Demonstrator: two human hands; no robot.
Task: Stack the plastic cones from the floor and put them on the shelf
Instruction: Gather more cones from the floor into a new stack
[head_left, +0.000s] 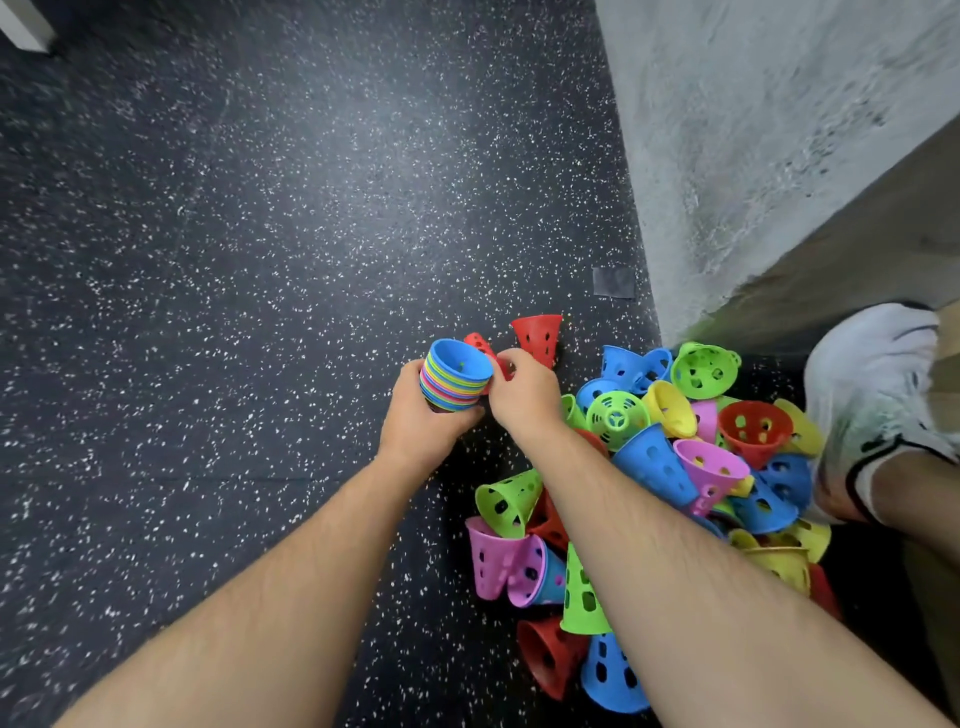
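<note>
One red cone (478, 344) is pinched by the right hand (522, 397), to be nested on the stack (453, 384) gripped in the left hand (415, 415).

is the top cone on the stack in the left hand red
No, the top cone of the stack that the left hand grips is blue; the right hand pinches a red cone beside it.

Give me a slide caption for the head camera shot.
Left hand holds a cone stack while the right hand pinches a red cone beside the pile.
</note>
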